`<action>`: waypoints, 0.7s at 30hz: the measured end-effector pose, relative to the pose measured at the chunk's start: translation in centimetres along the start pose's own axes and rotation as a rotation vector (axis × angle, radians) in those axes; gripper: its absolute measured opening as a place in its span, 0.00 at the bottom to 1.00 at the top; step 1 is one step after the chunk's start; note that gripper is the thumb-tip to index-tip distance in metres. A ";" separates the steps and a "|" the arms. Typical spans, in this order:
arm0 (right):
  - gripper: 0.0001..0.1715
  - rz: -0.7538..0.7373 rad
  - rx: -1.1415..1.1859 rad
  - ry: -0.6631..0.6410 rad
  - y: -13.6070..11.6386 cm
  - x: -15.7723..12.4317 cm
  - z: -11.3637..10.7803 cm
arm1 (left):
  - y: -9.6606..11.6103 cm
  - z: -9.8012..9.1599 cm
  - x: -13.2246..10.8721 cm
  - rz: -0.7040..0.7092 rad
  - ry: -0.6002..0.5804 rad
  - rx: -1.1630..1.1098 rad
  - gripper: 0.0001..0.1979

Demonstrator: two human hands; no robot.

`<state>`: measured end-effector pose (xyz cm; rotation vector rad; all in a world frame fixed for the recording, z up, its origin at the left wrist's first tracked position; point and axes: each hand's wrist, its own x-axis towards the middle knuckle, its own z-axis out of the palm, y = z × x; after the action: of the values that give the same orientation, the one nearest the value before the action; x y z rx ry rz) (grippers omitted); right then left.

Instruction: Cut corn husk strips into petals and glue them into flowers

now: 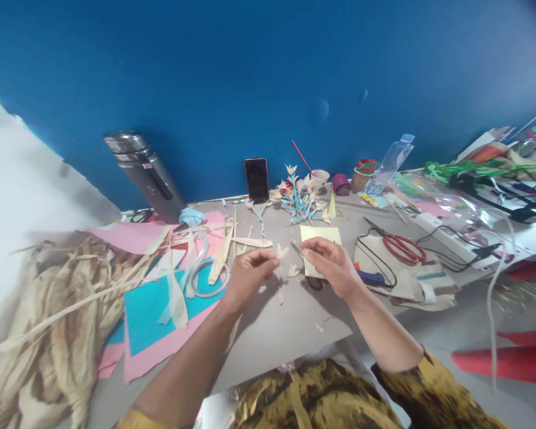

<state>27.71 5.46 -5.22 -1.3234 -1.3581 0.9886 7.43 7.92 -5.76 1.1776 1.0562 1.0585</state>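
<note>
Between the thumb and fingers of my left hand (253, 273) is a small cream husk flower (281, 252). My right hand (331, 262) is closed on a slim grey metal tool (297, 249) that points toward the flower; its kind is unclear. Under that hand lies a pale yellow paper pad (325, 233), with a dark loop (313, 283) showing at its lower edge. Loose cream petals (293, 271) are scattered on the grey table between the hands. Just beyond stands a bunch of husk flowers on blue stems (300, 205).
Dried husks (58, 333) heap at the left, beside blue paper (149, 325) and a wire coil (226, 275). A steel flask (145, 176), phone (256, 179) and paper cup (320, 177) line the wall. Red-handled scissors (404, 249) and a power strip (451, 238) lie right.
</note>
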 end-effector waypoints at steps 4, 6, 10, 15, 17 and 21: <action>0.09 -0.086 -0.325 0.056 0.1 0.6 -0.5 | 0.2 -1.2 1.2 0.027 0.213 -0.217 0.09; 0.08 -0.079 -0.484 -0.026 0.0 0.4 -0.3 | 0.3 -1.6 1.6 0.002 0.241 -0.306 0.10; 0.08 -0.075 -0.744 -0.102 0.2 -0.7 0.3 | 0.2 -1.5 1.7 -0.028 0.226 -0.357 0.13; 0.17 -0.242 -0.991 -0.121 0.9 -0.3 0.4 | -0.6 -0.9 1.5 -0.081 0.181 -0.283 0.12; 0.16 -0.269 -1.047 -0.185 1.2 0.2 0.5 | -0.9 -0.6 1.3 -0.095 0.167 -0.255 0.12; 0.11 -0.257 -1.059 -0.254 1.5 0.6 0.9 | -1.3 -0.4 1.2 -0.125 0.135 -0.217 0.11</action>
<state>27.15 6.29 -6.83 -1.7106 -2.3408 0.2068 7.39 9.04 -7.13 0.8658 1.0753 1.1348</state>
